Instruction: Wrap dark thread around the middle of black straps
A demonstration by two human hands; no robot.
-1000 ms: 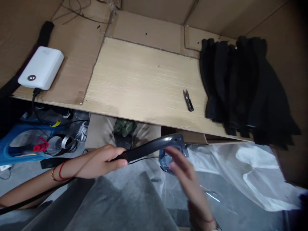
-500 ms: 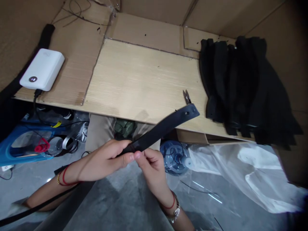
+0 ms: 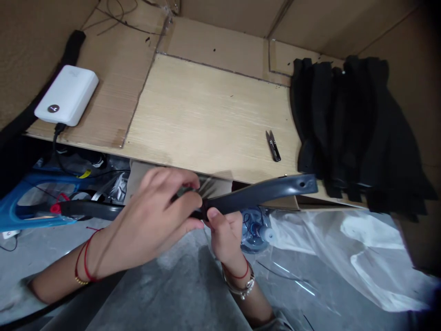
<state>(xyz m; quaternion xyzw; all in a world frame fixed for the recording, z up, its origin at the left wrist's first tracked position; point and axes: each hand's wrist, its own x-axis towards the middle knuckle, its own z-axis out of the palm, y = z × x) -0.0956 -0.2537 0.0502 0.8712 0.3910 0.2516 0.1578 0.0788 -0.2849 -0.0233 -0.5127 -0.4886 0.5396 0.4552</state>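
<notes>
- Head view: left hand [image 3: 155, 216] and right hand [image 3: 222, 232] are pinching, fingers closed, a black strap [image 3: 262, 195] just below the wooden board's [image 3: 206, 119] front edge.
- Cardboard walls [image 3: 344, 23] are enclosing the board.
- Snips [image 3: 273, 145] are lying near its right edge beside stacked black straps [image 3: 344, 128]; a power bank [image 3: 67, 95] is sitting at its left corner.

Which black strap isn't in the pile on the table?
The black strap gripped by the left hand and right hand in front of the table edge, holed end pointing right. The other straps lie piled at the table's right end.
</notes>
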